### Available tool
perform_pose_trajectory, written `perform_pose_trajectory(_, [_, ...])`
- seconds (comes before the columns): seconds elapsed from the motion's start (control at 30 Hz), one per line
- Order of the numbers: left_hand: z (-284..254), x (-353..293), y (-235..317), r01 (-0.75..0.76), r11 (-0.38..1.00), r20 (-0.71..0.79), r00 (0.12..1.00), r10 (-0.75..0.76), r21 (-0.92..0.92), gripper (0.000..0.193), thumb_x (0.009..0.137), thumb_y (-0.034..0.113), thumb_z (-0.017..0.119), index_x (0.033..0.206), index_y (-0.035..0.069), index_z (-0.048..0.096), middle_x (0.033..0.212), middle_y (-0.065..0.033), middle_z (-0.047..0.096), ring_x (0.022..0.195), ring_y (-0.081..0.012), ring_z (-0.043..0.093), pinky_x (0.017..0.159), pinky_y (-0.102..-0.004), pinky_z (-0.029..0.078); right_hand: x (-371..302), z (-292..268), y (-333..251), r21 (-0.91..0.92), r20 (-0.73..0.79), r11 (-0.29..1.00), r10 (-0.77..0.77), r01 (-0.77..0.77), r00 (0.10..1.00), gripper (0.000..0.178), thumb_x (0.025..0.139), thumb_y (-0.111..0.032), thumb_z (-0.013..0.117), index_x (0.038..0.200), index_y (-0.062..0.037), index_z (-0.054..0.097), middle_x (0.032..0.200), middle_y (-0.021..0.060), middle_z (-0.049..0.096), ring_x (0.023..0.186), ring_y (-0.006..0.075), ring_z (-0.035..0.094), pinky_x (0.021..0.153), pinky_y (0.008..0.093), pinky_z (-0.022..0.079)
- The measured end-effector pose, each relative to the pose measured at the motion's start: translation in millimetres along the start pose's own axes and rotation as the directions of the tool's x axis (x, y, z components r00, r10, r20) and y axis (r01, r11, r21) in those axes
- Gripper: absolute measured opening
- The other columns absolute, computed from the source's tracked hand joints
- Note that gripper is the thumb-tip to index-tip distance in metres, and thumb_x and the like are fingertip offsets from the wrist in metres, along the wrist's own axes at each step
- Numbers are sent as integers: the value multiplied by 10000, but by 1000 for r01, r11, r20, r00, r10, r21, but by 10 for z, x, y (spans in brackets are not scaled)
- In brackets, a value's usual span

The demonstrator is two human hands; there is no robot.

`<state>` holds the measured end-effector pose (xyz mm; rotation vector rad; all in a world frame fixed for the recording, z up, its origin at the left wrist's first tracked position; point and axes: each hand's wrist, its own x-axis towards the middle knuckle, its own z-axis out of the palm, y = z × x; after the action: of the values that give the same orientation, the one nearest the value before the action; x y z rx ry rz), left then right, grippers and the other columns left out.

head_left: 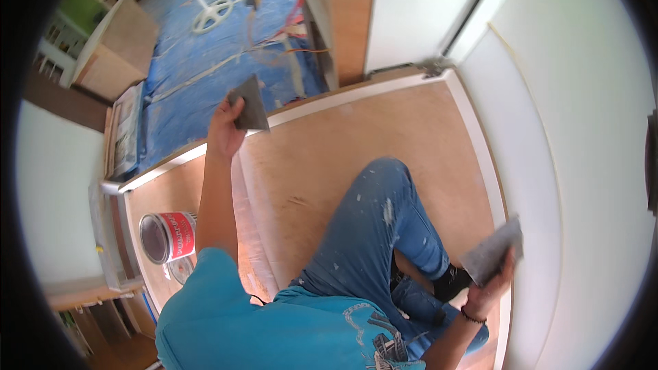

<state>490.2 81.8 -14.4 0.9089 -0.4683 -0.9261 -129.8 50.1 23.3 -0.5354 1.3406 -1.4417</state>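
My left hand [225, 129] is raised at the far edge of the wooden platform. Its thumb lies over a thin dark grey rectangular plate [255, 108], pinched against the fingers. Low on the right, my right hand [492, 291] wears a dark bracelet and grips a second thin grey plate [488, 255], close to the white wall panel [531, 164]. Both plates are flat and about palm-sized; whether they are scrapers or abrasive sheets I cannot tell. Between my hands is my bent knee, in blue jeans [373, 205] spotted with white.
A tin with a red and white label [177, 233] lies or leans on the platform [356, 123] at my left. White edging [480, 144] borders the platform. Beyond it, blue sheeting [185, 68] covers the floor, with a pedestal fan [205, 14], a wooden box [120, 48] and hanging cords.
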Motion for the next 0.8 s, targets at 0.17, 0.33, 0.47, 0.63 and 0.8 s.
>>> perform_pose_trajectory(0.17, [1749,-803,-603,438,894,543,775,-324,-92,402,974,97,724,1331,17,559,1170,-98,698,1067,-208,714,945,-318,576,-236,590,198,125,489,761,511,-637,707,371,1027,-259,645,1340,-62,625,1243,60,702,1126,218,689,981,404,559])
perform_pose_trajectory(0.33, [2609,-1175,-1164,658,731,626,496,-602,181,389,969,98,730,1313,25,563,1183,-80,691,1099,-172,690,977,-325,545,-469,805,-133,130,600,719,491,-683,632,407,1048,-292,633,1372,-54,570,1203,75,703,1080,212,713,918,396,603])
perform_pose_trajectory(0.47, [2905,-1328,-1302,614,673,637,334,-695,412,402,980,112,724,1344,31,574,1175,-60,692,1095,-137,658,965,-292,516,-419,264,-256,289,565,706,420,-647,710,410,1054,-288,622,1390,-67,543,1198,96,702,1068,226,723,912,405,610])
perform_pose_trajectory(0.63, [3175,-1580,-1396,328,733,588,444,-676,596,370,987,150,738,1300,25,585,1192,-64,692,1100,-143,663,977,-295,516,-447,-268,-426,480,464,719,279,-503,841,350,1067,-264,599,1345,-53,566,1184,108,713,1039,238,737,883,403,622])
perform_pose_trajectory(0.8, [3553,-1919,-1659,200,957,508,814,-281,209,206,1073,133,620,1262,51,621,1251,-83,695,1154,-154,663,1017,-334,532,-549,-523,-380,593,308,763,78,-255,948,233,1068,-210,613,1225,-46,665,1108,92,749,956,205,757,857,381,626])
